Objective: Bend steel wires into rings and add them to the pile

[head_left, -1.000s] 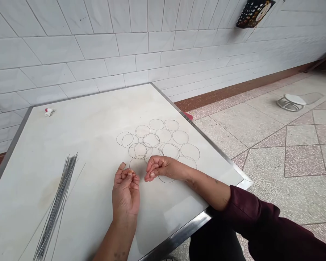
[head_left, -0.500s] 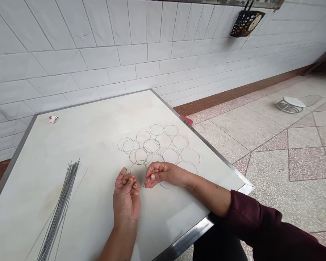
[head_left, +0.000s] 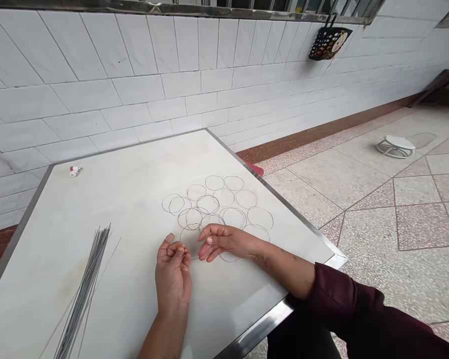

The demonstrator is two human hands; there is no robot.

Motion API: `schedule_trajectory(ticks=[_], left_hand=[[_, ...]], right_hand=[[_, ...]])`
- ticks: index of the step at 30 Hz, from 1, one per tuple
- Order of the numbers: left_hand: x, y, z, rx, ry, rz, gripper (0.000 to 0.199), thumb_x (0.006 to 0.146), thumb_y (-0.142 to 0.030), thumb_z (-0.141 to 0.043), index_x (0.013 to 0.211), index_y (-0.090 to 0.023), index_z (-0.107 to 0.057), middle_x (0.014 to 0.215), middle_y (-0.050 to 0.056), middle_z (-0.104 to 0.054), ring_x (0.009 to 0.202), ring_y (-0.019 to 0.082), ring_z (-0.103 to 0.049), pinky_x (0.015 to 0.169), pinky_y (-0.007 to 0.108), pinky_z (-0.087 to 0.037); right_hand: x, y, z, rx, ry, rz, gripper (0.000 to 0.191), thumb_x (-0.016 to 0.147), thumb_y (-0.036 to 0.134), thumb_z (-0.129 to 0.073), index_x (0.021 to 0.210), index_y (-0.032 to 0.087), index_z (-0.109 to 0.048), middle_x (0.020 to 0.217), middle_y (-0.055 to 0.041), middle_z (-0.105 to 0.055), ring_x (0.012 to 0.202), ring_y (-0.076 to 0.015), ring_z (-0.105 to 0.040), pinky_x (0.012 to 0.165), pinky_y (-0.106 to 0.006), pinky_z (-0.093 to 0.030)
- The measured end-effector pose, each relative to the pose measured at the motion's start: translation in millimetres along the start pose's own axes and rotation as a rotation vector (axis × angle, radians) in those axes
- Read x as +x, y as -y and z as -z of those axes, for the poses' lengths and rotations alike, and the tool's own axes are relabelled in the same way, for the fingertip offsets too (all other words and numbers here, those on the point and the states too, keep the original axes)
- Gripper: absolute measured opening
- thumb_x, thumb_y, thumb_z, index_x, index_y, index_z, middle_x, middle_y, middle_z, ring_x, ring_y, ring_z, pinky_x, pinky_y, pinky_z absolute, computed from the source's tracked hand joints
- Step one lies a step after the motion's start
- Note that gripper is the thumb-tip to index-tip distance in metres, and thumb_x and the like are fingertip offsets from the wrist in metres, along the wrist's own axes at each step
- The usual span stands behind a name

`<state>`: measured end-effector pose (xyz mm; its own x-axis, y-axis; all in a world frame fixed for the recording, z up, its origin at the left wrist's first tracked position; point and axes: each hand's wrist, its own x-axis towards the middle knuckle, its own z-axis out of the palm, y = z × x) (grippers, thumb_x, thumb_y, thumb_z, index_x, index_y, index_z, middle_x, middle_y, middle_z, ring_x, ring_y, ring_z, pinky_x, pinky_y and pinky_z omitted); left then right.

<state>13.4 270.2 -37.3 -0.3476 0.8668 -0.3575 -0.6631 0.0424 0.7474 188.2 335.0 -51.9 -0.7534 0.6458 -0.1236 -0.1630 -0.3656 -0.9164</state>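
My left hand [head_left: 174, 269] is closed in a pinch, thumb against the fingers, at the near side of a thin wire ring [head_left: 181, 235]. The pinched spot itself is covered by my fingertips. Just to its right, my right hand [head_left: 220, 242] has its fingers apart and curved, with the thumb lifted; nothing shows in its grasp. It hides part of that ring and of others behind it. Beyond both hands, several thin wire rings [head_left: 246, 190] lie flat and partly overlapping. Left of my left hand lies a bundle of straight grey wires [head_left: 85, 291], with a few strands splayed off.
The white table [head_left: 134, 199] has a metal edge and stands by a tiled wall [head_left: 127, 89]. Small red and white items [head_left: 75, 171] sit at its far left corner. A patterned bag [head_left: 329, 43] hangs on the wall. A round stool [head_left: 396, 145] stands on the floor.
The view has tilted up a little, so more of the window shows. The fingers of my right hand have spread slightly apart. My left hand keeps its pinch.
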Motion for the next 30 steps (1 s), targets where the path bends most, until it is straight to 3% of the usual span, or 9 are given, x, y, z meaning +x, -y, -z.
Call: schedule_trajectory(ticks=[3, 6, 9, 13, 20, 30], left_hand=[[0, -1, -0.9, 0.040, 0.036, -0.006, 0.036, 0.078, -0.003, -0.068, 0.108, -0.022, -0.064, 0.080, -0.003, -0.058, 0.073, 0.008, -0.058, 0.073, 0.023, -0.056], [0, 0, -2.3, 0.082, 0.071, 0.026, 0.033, 0.077, -0.005, -0.069, 0.105, -0.022, -0.065, 0.080, -0.002, -0.059, 0.074, 0.010, -0.060, 0.079, 0.031, -0.058], [1, 2, -3.1, 0.112, 0.086, 0.050, 0.028, 0.078, -0.007, -0.069, 0.102, -0.021, -0.066, 0.080, -0.002, -0.060, 0.073, 0.010, -0.060, 0.081, 0.033, -0.058], [3, 3, -2.9, 0.147, 0.081, 0.064, 0.027, 0.079, -0.009, -0.069, 0.103, -0.021, -0.065, 0.080, -0.002, -0.061, 0.074, 0.011, -0.061, 0.080, 0.033, -0.059], [5, 5, -2.3, 0.178, 0.069, 0.082, 0.026, 0.082, -0.010, -0.068, 0.105, -0.019, -0.064, 0.087, 0.002, -0.066, 0.087, 0.015, -0.066, 0.086, 0.035, -0.058], [6, 5, -2.7, 0.181, 0.076, 0.117, 0.020, 0.087, -0.010, -0.062, 0.105, -0.017, -0.066, 0.093, 0.006, -0.070, 0.092, 0.017, -0.069, 0.094, 0.038, -0.055]], right_hand=[[-2, 6, 2, -0.127, -0.035, 0.049, 0.033, 0.094, 0.044, -0.060, 0.114, 0.019, -0.055, 0.093, -0.0052, -0.070, 0.090, -0.0162, -0.069, 0.075, -0.029, -0.054], [-2, 9, 5, -0.299, -0.141, 0.113, 0.029, 0.096, 0.043, -0.054, 0.113, 0.019, -0.055, 0.076, 0.0010, -0.063, 0.070, -0.0110, -0.061, 0.059, -0.021, -0.047], [-1, 8, 7, -0.407, -0.251, 0.129, 0.024, 0.095, 0.038, -0.055, 0.112, 0.021, -0.055, 0.073, 0.0038, -0.060, 0.058, -0.0079, -0.053, 0.053, -0.019, -0.042], [-2, 6, 5, -0.455, -0.356, 0.110, 0.021, 0.092, 0.031, -0.056, 0.111, 0.022, -0.056, 0.076, 0.0038, -0.061, 0.053, -0.0070, -0.053, 0.049, -0.019, -0.043], [-4, 11, 3, -0.405, -0.474, 0.122, 0.013, 0.090, 0.029, -0.056, 0.099, 0.022, -0.061, 0.074, 0.0033, -0.060, 0.058, -0.0106, -0.064, 0.053, -0.023, -0.055], [-3, 13, 4, -0.359, -0.479, 0.107, 0.013, 0.087, 0.029, -0.060, 0.097, 0.021, -0.063, 0.073, 0.0034, -0.062, 0.057, -0.0105, -0.066, 0.054, -0.024, -0.058]])
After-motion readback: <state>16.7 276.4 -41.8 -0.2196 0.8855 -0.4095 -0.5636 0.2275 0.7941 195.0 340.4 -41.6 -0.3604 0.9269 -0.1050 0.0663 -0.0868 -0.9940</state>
